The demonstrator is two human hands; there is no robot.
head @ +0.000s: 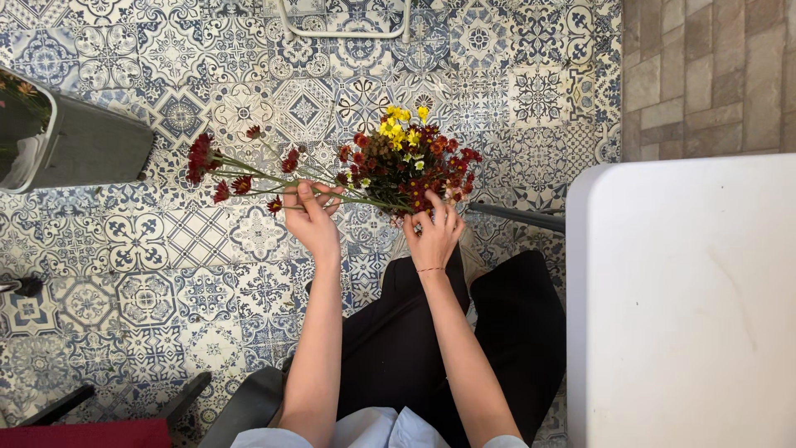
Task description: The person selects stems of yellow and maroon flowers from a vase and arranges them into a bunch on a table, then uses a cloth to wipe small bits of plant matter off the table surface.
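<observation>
The bouquet point(410, 162) is held above the person's lap, over the tiled floor point(166, 274): a dense head of dark red and rust flowers with a small cluster of yellow ones at its top. The right hand point(433, 232) is at its lower edge, fingers spread and partly closed among the blooms; whether it grips the stems or only steadies them cannot be told. The left hand point(311, 217) is closed around several loose stems point(249, 176) that fan out to the left, each ending in a red flower; their cut ends run toward the bouquet and cross into it.

Judging by how things lie, most of the flowers are already gathered in one bunch, while the loose stems stick out sideways and are not yet bedded in with the rest. No wrapping, tie or vase shows around the bunch.

At the left edge stands a grey bucket point(95, 145), well apart from the hands; its inside is mostly dark, with a hint of green and reddish plant matter near the rim, too little to name. A white surface point(688, 315) to the right carries nothing that shows. A white metal frame point(344, 31) stands at the top.
</observation>
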